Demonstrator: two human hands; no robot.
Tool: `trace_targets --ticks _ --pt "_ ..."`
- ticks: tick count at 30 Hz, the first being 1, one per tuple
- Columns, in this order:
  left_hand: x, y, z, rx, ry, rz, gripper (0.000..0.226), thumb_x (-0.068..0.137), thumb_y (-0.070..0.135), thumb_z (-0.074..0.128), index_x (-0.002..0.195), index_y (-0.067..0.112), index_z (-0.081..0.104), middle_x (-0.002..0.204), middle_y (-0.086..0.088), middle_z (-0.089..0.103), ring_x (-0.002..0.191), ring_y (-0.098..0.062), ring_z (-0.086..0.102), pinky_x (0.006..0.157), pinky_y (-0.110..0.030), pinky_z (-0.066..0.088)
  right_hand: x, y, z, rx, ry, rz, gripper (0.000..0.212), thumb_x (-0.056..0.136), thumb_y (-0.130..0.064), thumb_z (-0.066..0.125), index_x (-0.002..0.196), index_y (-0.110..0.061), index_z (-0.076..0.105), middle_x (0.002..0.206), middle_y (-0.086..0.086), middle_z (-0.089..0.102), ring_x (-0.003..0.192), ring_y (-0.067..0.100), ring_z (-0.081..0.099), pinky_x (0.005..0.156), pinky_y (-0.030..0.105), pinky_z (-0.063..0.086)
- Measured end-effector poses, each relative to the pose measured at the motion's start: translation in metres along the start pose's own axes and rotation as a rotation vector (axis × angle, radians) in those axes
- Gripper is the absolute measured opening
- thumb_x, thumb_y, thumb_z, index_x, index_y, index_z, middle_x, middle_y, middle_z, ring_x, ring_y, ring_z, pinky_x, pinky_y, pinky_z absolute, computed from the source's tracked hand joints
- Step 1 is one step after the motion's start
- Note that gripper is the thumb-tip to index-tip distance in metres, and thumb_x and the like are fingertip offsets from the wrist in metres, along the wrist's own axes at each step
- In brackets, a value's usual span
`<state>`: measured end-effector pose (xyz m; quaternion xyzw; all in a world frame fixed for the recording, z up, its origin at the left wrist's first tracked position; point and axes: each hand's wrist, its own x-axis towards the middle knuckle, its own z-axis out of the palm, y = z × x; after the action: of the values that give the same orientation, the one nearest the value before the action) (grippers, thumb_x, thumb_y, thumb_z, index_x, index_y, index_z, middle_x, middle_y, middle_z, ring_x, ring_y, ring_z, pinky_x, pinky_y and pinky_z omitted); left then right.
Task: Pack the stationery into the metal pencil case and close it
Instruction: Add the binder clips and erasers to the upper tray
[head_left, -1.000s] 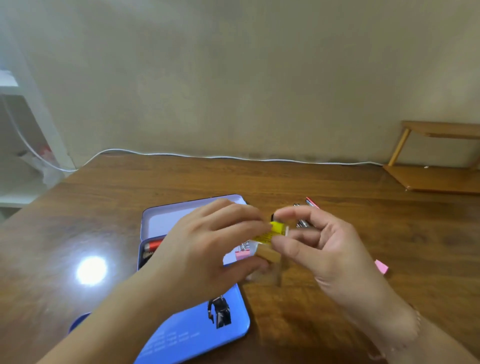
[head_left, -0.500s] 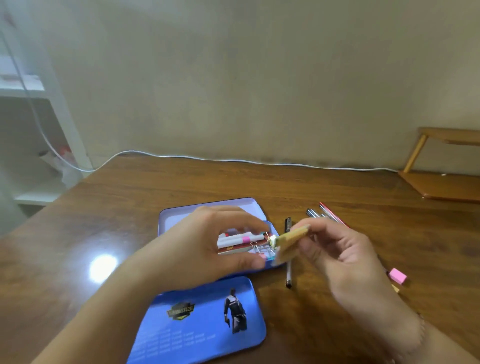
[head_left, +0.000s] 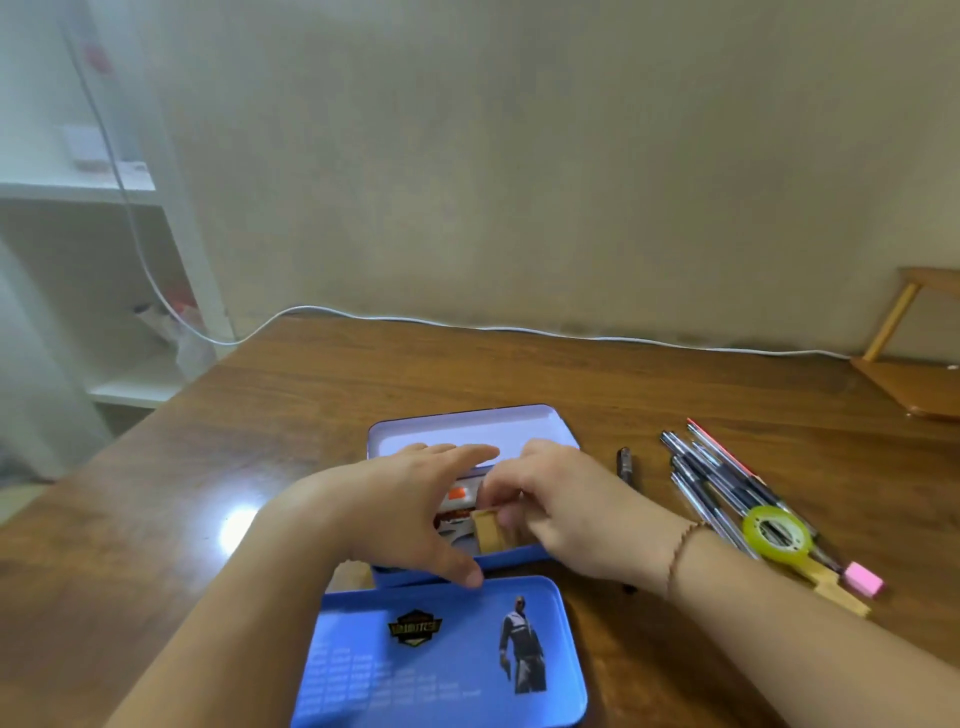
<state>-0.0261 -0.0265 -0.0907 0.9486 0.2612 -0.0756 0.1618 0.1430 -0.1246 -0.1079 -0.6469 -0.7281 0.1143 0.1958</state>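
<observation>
Near blue lid (head_left: 441, 660): a dark badge (head_left: 415, 627) carries yellow lettering too blurred to read; the rows of pale print below it are likewise illegible. No other text can be read.

Single head-worn wide-angle view, which looked forward and down from close above the wooden table (head_left: 322, 415) toward the far wall (head_left: 519, 156). Both forearms entered from the lower edge, and the open pencil case (head_left: 467, 431) lay near centre frame.
</observation>
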Motion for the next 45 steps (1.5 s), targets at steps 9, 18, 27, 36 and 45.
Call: trace_targets --ticks 9,18,27,36,45 --pt "0.001 -0.002 0.001 -0.003 0.008 0.015 0.104 0.073 0.06 0.075 0.153 0.042 0.012 0.156 0.019 0.027 0.143 -0.011 0.026 0.114 -0.038 0.034 0.0 -0.001 0.0 0.036 -0.073 -0.078 0.038 0.087 0.001 0.05 0.114 -0.021 0.066 0.108 -0.004 0.065 0.096 0.005 0.051 0.084 0.017 0.042" --pt "0.001 0.002 0.001 0.017 0.131 0.185 0.031 0.092 0.043 0.062 0.122 0.047 0.061 0.142 0.021 0.039 0.133 -0.003 0.026 0.104 -0.032 0.038 -0.048 0.037 -0.017 -0.202 0.103 0.009 0.029 0.082 -0.027 0.048 0.098 -0.037 0.071 0.101 -0.026 0.064 0.109 -0.002 0.047 0.092 0.037 0.045" --pt "0.009 0.008 0.011 0.126 0.215 0.282 0.023 0.093 0.035 0.062 0.114 0.038 0.069 0.118 0.019 0.06 0.111 -0.007 0.043 0.096 -0.032 0.042 -0.054 0.036 -0.013 -0.205 -0.004 0.032 0.051 0.082 -0.071 0.032 0.11 -0.045 0.065 0.121 -0.032 0.048 0.128 -0.006 0.023 0.108 0.036 0.031" --pt "0.011 0.011 0.011 0.101 0.126 0.257 0.024 0.096 0.031 0.057 0.118 0.037 0.066 0.126 0.021 0.059 0.115 -0.008 0.043 0.1 -0.037 0.041 -0.059 0.039 -0.009 -0.317 0.075 0.035 0.049 0.082 -0.069 0.033 0.107 -0.044 0.066 0.123 -0.03 0.049 0.13 -0.003 0.025 0.103 0.026 0.026" --pt "-0.009 0.001 -0.002 0.095 -0.003 0.026 0.095 0.072 0.065 0.072 0.148 0.048 0.018 0.151 0.023 0.024 0.139 -0.008 0.021 0.111 -0.043 0.036 -0.065 0.048 -0.007 -0.284 0.183 0.015 0.037 0.078 -0.065 0.049 0.101 -0.04 0.063 0.112 -0.025 0.056 0.117 -0.001 0.041 0.095 0.029 0.043"
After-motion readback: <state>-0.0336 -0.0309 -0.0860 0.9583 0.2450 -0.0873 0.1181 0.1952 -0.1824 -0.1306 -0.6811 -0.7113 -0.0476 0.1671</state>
